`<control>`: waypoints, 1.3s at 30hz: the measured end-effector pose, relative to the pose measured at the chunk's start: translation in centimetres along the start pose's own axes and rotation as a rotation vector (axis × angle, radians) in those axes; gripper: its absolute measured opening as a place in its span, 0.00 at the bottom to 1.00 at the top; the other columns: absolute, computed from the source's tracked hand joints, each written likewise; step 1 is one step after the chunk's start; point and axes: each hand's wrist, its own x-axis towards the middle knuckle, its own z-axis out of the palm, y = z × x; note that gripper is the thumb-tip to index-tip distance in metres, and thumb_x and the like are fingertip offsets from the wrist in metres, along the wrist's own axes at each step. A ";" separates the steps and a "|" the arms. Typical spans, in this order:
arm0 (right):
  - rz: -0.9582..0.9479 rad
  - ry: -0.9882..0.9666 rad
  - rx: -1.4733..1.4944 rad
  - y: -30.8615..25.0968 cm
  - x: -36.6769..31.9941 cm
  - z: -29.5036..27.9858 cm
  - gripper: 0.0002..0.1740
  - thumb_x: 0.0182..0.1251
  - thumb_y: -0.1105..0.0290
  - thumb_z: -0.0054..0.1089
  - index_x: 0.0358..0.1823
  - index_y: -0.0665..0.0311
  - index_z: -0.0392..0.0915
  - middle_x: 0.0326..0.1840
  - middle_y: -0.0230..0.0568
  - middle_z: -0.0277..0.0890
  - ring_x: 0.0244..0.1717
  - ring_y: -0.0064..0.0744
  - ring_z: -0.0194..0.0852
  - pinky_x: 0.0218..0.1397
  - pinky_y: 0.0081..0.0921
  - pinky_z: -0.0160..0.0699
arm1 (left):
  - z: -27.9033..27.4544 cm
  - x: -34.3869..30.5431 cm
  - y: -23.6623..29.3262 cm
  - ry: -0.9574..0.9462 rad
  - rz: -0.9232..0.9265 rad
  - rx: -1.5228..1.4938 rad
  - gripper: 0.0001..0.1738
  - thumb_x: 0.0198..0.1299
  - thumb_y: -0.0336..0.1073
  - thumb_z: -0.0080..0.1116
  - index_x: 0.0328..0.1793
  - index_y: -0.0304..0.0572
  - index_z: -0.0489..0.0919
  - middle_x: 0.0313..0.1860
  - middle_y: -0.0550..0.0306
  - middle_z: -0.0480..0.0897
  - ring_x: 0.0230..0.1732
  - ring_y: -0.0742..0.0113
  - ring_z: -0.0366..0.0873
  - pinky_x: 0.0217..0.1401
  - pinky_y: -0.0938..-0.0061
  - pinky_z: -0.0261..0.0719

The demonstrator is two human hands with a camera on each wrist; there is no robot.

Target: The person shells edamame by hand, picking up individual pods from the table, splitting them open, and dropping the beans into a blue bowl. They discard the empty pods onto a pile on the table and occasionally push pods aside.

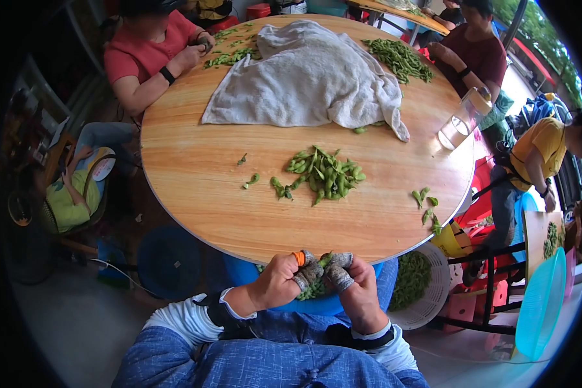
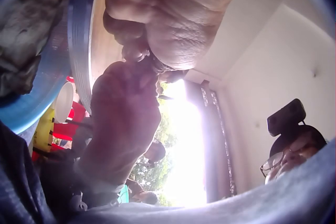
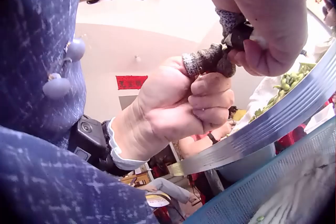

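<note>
Just off the near edge of the round wooden table, both hands meet at one green edamame pod. My left hand pinches it from the left, with grey knitted covers on thumb and finger and an orange band on one. From the other side my right hand, with similar covers, pinches it too. The right wrist view shows the left hand with its other fingers curled in, tip to tip with the right hand. Under them, a blue basin with green beans is partly hidden by the hands.
A pile of edamame pods lies ahead, with a few loose pods to the right. A white towel covers the table's middle. A clear bottle stands right. A white basket of pods sits below the right edge. Other people sit around.
</note>
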 end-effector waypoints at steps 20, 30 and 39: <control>-0.137 -0.055 -0.240 0.0 0.1 0.1 0.06 0.55 0.79 0.52 0.36 0.71 0.72 0.32 0.33 0.74 0.33 0.20 0.70 0.37 0.18 0.69 | -0.8 0.2 0.6 0.008 -0.095 -0.066 0.05 0.57 0.29 0.43 0.31 0.37 0.70 0.17 0.64 0.70 0.19 0.80 0.65 0.21 0.83 0.64; -0.398 0.010 -0.757 -0.4 -0.4 0.0 0.09 0.47 0.82 0.56 0.33 0.68 0.74 0.26 0.46 0.73 0.28 0.40 0.73 0.31 0.26 0.70 | 0.0 -0.8 -1.3 -0.129 -0.081 -0.052 0.07 0.52 0.26 0.46 0.37 0.35 0.73 0.26 0.53 0.77 0.30 0.68 0.74 0.34 0.74 0.71; -0.427 0.673 -0.760 -3.7 -3.6 -13.1 0.13 0.55 0.81 0.50 0.43 0.72 0.71 0.36 0.38 0.74 0.37 0.21 0.69 0.43 0.17 0.67 | -7.7 2.7 2.3 0.084 -0.033 0.707 0.12 0.54 0.32 0.50 0.44 0.39 0.74 0.28 0.46 0.77 0.31 0.53 0.76 0.32 0.68 0.73</control>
